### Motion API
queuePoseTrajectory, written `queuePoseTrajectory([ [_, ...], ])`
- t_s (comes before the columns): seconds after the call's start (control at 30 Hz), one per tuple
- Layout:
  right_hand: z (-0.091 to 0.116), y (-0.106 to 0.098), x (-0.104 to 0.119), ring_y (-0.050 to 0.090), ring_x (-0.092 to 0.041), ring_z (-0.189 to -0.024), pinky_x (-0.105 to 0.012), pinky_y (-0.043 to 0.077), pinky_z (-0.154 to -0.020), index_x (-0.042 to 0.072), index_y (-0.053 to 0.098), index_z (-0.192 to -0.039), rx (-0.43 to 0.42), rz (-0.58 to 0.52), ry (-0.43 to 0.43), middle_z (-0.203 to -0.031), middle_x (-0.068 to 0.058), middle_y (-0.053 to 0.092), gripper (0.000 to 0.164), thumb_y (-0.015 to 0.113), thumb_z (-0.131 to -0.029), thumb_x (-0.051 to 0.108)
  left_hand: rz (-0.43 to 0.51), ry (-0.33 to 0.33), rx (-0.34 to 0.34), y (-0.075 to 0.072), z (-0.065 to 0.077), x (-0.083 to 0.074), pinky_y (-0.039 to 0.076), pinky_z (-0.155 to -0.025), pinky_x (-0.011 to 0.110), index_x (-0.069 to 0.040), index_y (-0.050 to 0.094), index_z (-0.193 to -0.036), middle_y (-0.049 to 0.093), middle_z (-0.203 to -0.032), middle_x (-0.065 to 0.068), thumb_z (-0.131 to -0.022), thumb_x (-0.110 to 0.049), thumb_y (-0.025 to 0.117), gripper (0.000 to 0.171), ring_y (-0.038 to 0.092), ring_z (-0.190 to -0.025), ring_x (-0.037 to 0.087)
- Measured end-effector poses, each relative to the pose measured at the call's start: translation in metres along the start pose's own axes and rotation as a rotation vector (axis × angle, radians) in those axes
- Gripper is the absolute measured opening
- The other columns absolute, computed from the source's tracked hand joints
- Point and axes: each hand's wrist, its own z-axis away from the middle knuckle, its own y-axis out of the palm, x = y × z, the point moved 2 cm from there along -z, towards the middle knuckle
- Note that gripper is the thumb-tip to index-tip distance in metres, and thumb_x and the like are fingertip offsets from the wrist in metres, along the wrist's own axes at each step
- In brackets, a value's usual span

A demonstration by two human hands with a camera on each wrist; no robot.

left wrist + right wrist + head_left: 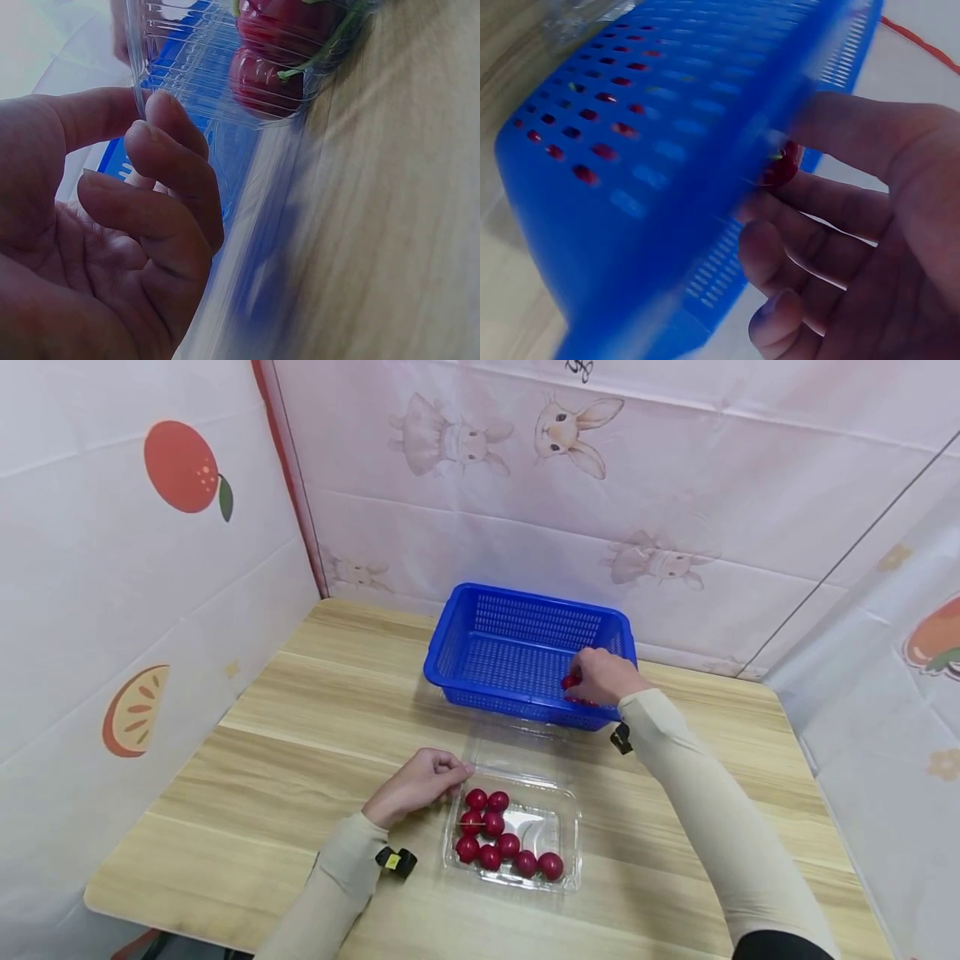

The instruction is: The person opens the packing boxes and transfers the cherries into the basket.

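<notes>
My right hand (606, 675) is at the right end of the blue plastic basket (480, 687), pinching a red cherry (783, 168) between thumb and fingers. More cherries (581, 702) lie low in the basket beneath this hand, and red shows through the wall holes in the right wrist view. With thumb and fingertips, my left hand (420, 785) pinches the rim of a clear plastic box (573, 839) at its back left corner. Several red cherries (490, 857) sit in the box, mostly along its left and front; green stems show in the left wrist view.
The box's clear lid (517, 752) lies folded back toward the basket. Both stand on a wooden table (300, 760), the basket near the back edge. Printed cloth walls (525, 510) rise behind and at both sides. Dark cameras (396, 862) are strapped at the wrists.
</notes>
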Motion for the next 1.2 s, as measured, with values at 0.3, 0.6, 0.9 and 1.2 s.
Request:
queuePoseTrajectory([
  [0.3, -0.012, 0.013, -0.002, 0.068, -0.022, -0.085, -0.048, 0.059, -0.084, 0.011, 0.077, -0.095, 0.030, 0.030, 0.018, -0.096, -0.007, 0.077, 0.018, 0.078, -0.089, 0.028, -0.003, 0.004, 0.006, -0.001, 0.001, 0.000, 0.039, -0.054, 0.020, -0.001, 0.069, -0.091, 0.060, -0.068, -0.003, -0.101, -0.033, 0.065, 0.034, 0.049, -0.060, 0.012],
  [0.6, -0.016, 0.017, -0.002, 0.070, -0.030, -0.105, -0.052, 0.057, -0.095, 0.008, 0.076, -0.101, 0.077, 0.051, 0.025, -0.110, -0.012, 0.075, 0.023, 0.076, -0.091, 0.030, 0.003, 0.006, 0.006, -0.001, 0.002, -0.001, 0.039, -0.053, 0.020, 0.000, 0.069, -0.092, 0.060, -0.067, -0.003, -0.101, -0.033, 0.065, 0.035, 0.049, -0.059, 0.012],
  [0.9, -0.017, 0.020, -0.004, 0.069, -0.034, -0.116, -0.052, 0.055, -0.102, 0.004, 0.077, -0.111, 0.120, 0.026, 0.023, -0.121, -0.017, 0.074, 0.028, 0.073, -0.092, 0.025, 0.000, 0.004, 0.004, 0.000, 0.002, 0.000, 0.038, -0.053, 0.020, 0.000, 0.069, -0.090, 0.059, -0.066, -0.003, -0.101, -0.034, 0.066, 0.035, 0.048, -0.058, 0.012],
  [1.2, -0.008, 0.013, -0.009, 0.068, -0.038, -0.120, -0.055, 0.053, -0.105, 0.002, 0.072, -0.122, 0.082, -0.019, 0.045, -0.126, -0.020, 0.072, 0.039, 0.073, -0.093, 0.027, -0.004, 0.010, 0.007, -0.001, 0.001, 0.000, 0.039, -0.054, 0.020, 0.000, 0.069, -0.091, 0.060, -0.067, -0.003, -0.101, -0.034, 0.065, 0.035, 0.049, -0.060, 0.012],
])
